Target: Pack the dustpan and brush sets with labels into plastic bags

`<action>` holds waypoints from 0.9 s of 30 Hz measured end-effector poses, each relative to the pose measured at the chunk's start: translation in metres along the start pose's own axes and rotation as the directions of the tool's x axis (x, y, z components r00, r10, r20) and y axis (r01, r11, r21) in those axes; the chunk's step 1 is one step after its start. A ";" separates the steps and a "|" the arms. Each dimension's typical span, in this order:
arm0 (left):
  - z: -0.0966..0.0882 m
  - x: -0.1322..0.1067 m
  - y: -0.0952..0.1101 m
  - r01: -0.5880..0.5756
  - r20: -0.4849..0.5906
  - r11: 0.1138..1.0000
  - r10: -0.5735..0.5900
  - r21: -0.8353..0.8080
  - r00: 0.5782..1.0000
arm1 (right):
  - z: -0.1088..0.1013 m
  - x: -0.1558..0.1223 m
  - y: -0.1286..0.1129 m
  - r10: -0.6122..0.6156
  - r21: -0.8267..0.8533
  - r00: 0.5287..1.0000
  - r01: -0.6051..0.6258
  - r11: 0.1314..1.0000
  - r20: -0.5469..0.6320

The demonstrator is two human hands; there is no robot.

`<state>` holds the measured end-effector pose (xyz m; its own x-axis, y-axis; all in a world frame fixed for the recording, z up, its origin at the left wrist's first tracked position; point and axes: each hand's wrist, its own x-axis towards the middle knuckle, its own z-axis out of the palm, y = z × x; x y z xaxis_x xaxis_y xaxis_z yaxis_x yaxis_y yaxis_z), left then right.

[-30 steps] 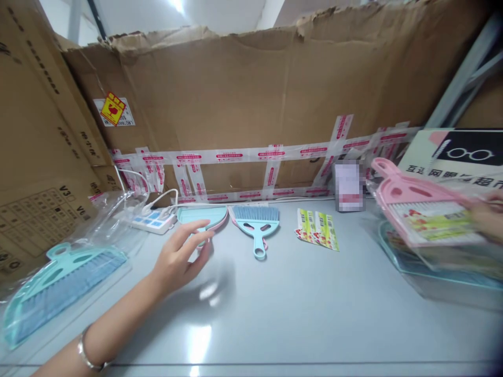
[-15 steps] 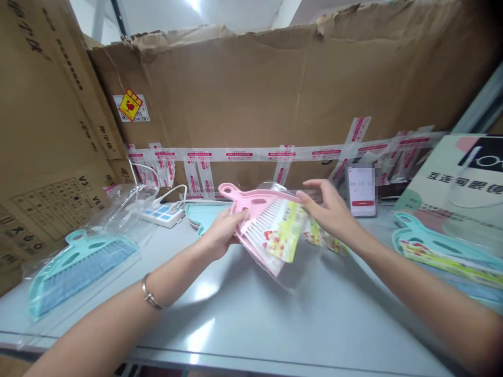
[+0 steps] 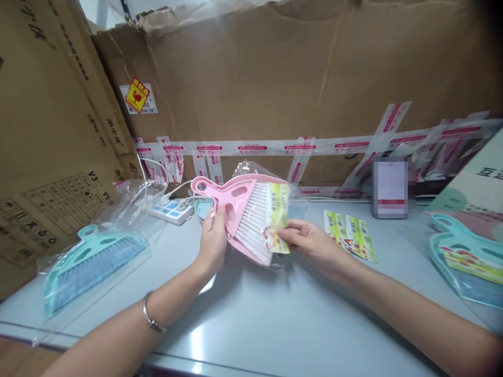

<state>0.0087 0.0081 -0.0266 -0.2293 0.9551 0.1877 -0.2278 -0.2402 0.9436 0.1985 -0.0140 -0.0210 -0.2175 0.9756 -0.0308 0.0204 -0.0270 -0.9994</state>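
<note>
My left hand (image 3: pixel 214 235) is closed around the handle end of a pink dustpan and brush set (image 3: pixel 228 201), held up above the table. The brush has white bristles, and the pan lies behind it. Clear plastic film shows around the set. My right hand (image 3: pixel 310 241) pinches the right edge of a yellow-green label card (image 3: pixel 277 217) that lies over the bristles. Whether the card is under or over the film I cannot tell. On the table behind my right hand lie two similar cards (image 3: pixel 360 235). Partly hidden behind the pink set is a light blue dustpan (image 3: pixel 202 208).
A bagged turquoise dustpan and brush (image 3: pixel 92 262) lies at left, another turquoise set (image 3: pixel 463 251) with a card at right. A power strip (image 3: pixel 172 210) with cables and a propped phone (image 3: pixel 391 191) stand before a large cardboard box (image 3: pixel 251 89). Another box (image 3: pixel 58 131) rises at left.
My right hand has come down from the set's upper right, fingers apart, and closed on the card's edge. The pink set has turned more upright. The camera view has shifted slightly.
</note>
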 end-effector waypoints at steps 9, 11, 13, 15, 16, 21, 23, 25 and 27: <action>-0.013 0.014 0.012 -0.060 -0.170 0.996 0.047 -0.071 0.984 | -0.143 -0.019 0.015 -0.201 -0.535 0.750 -0.231 0.813 -0.630; -0.009 0.010 0.010 -0.051 -0.136 0.995 0.039 -0.085 0.990 | -0.127 -0.024 0.011 -0.457 -0.701 0.673 -0.130 0.701 -0.582; -0.004 0.003 0.008 -0.055 -0.100 0.992 0.044 -0.110 0.994 | -0.090 -0.026 -0.001 -0.505 -0.711 0.741 0.054 0.701 -0.442; -0.001 -0.005 0.006 -0.080 -0.064 0.990 0.073 -0.120 0.995 | -0.046 -0.024 -0.013 -0.385 -0.571 0.886 0.181 0.801 -0.259; 0.001 -0.009 0.005 -0.098 -0.048 0.988 0.093 -0.118 0.995 | -0.027 -0.020 -0.017 -0.320 -0.475 0.929 0.201 0.857 -0.184; -0.001 -0.022 0.007 -0.105 0.040 0.991 0.108 -0.079 0.993 | 0.014 -0.003 -0.012 -0.121 -0.017 0.990 0.120 0.993 -0.069; -0.005 -0.017 0.014 -0.027 0.122 0.998 0.032 -0.049 0.992 | 0.012 -0.002 -0.004 -0.071 0.086 0.995 0.076 0.993 -0.066; -0.012 -0.005 0.026 0.043 0.149 0.999 -0.043 0.000 0.988 | 0.006 -0.004 0.001 -0.042 0.113 0.998 0.048 0.992 -0.054; -0.023 0.009 0.041 0.007 0.080 0.997 -0.013 0.075 0.997 | -0.001 -0.007 0.003 -0.042 0.085 0.999 0.044 0.995 -0.021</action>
<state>-0.0243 0.0033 0.0080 -0.1500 0.9690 0.1965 -0.1583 -0.2197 0.9626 0.2012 -0.0207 -0.0236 -0.1977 0.9802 0.0115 -0.0717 -0.0028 -0.9974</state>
